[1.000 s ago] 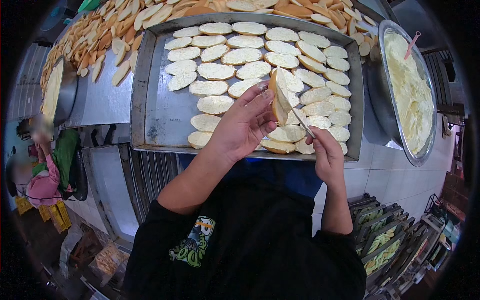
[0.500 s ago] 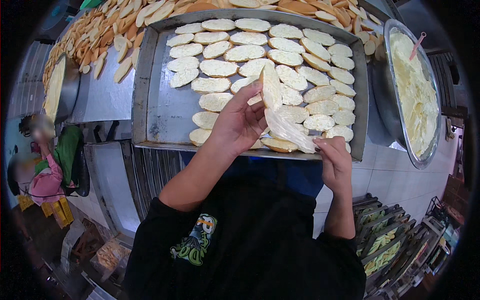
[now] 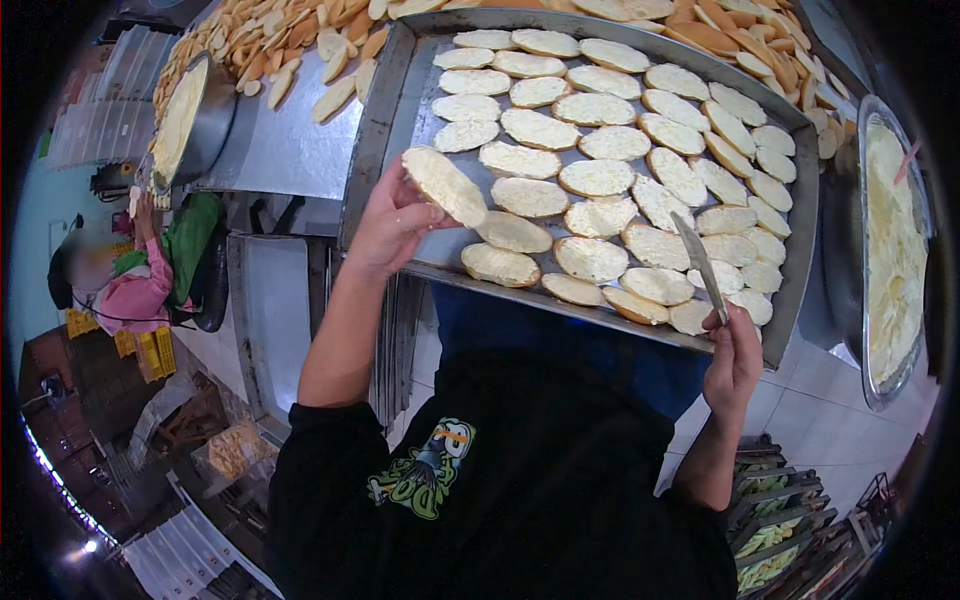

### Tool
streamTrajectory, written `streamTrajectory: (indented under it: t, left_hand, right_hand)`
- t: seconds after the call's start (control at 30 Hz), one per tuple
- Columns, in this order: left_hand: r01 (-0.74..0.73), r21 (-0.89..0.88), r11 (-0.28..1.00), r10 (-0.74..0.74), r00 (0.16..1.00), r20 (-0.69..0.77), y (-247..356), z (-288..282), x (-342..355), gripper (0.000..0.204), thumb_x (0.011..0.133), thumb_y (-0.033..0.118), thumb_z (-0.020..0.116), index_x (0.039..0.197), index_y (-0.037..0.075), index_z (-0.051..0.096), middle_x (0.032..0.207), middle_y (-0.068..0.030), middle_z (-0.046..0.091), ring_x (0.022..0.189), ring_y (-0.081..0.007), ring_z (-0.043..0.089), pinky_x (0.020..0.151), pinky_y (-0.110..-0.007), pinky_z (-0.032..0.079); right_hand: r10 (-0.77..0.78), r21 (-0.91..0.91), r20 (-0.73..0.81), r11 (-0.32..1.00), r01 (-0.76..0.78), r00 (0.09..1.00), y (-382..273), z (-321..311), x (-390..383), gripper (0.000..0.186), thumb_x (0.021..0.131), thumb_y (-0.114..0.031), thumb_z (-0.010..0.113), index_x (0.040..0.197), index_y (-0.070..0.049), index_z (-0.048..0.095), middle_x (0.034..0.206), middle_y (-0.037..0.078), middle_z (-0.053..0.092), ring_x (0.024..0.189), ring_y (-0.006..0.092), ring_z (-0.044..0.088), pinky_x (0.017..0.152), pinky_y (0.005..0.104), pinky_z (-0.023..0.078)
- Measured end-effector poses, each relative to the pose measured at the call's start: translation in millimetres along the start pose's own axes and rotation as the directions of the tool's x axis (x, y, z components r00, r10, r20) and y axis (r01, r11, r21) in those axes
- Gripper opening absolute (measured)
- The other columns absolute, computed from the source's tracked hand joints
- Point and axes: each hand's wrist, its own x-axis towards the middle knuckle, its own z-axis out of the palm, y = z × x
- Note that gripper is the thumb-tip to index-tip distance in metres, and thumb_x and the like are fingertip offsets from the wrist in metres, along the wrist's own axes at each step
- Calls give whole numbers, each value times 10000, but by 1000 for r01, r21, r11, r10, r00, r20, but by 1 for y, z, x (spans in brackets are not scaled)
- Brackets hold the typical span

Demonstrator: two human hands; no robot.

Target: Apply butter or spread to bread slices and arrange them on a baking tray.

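My left hand grips an oval bread slice by its edge, its upper face coated with pale cream. The slice is tilted above the near left part of a large metal tray. Rows of cream-coated oval slices lie across that tray. At the tray's near right, my right hand is closed round the end of a spreading knife. Its blade points up and away over the coated slices, with some cream on it.
To the right stands a big metal bowl of cream; another cream bowl is at the left. Bread slices heap up behind the tray. A person in pink sits far left. Racked trays stand lower right.
My left hand has moved left with the slice, now turned cream side up. The knife has come away from the slice, and my right hand sits farther right. The whole view has shifted.
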Motion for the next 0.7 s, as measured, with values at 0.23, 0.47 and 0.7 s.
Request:
streamTrajectory:
  t: [0.23, 0.47, 0.7]
  left_hand:
    - [-13, 366, 931, 58, 992, -113, 3, -42, 18, 525, 639, -100, 612, 1090, 51, 392, 943, -52, 546, 834, -145, 559, 705, -281, 474]
    - [90, 658, 748, 24, 986, -163, 0, -48, 30, 514, 639, -56, 673, 1088, 11, 431, 946, -66, 571, 811, -119, 561, 720, -246, 467]
    - [140, 908, 395, 48, 984, -172, 1, -48, 31, 581, 658, -9, 690, 1176, -25, 429, 958, -67, 568, 767, -85, 552, 683, -217, 463]
  right_hand:
    - [-25, 29, 50, 999, 24, 998, -5, 8, 11, 256, 804, 51, 419, 1025, 16, 544, 766, 113, 527, 706, 186, 501, 666, 275, 405]
    - [-13, 48, 9, 999, 13, 1000, -6, 8, 7, 273, 809, 39, 417, 1051, 4, 539, 771, 109, 523, 706, 177, 497, 665, 274, 404]
    - [-12, 80, 38, 997, 9, 999, -3, 10, 6, 278, 812, 38, 413, 1059, 2, 535, 762, 104, 520, 703, 172, 494, 661, 269, 397]
